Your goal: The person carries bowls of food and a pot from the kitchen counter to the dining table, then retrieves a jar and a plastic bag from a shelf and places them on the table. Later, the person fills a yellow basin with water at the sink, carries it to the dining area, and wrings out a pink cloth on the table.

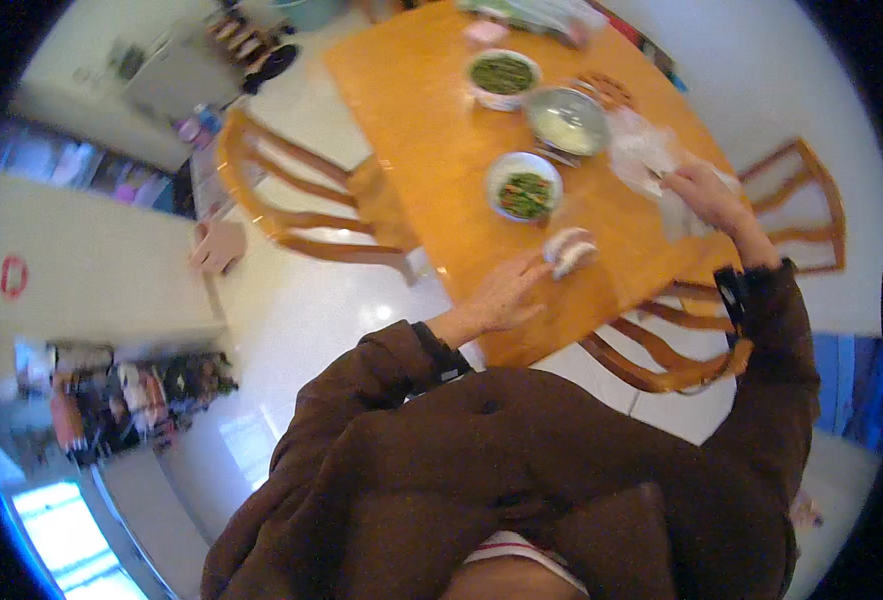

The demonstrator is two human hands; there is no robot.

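Note:
My left hand (pixel 505 296) is spread low over the near edge of the wooden table (pixel 441 127). Its fingertips reach a small white and brown object (pixel 570 251), too blurred to name; whether they touch it is unclear. My right hand (pixel 704 195) pinches a thin, dark utensil-like object (pixel 653 174) above crumpled clear plastic (pixel 640 146) on the table's right side. Between and beyond my hands sit a white bowl (pixel 495 184) of chopped greens with orange bits, a metal bowl (pixel 599 142) with pale contents, and another bowl (pixel 498 101) of green vegetables.
A wooden chair (pixel 243 180) stands left of the table, another chair (pixel 835 202) to its right, and a third chair (pixel 659 375) by the near right edge. A pink item (pixel 486 31) and plastic-wrapped goods (pixel 539 15) lie at the far end, near an orange trivet-like mat (pixel 614 88).

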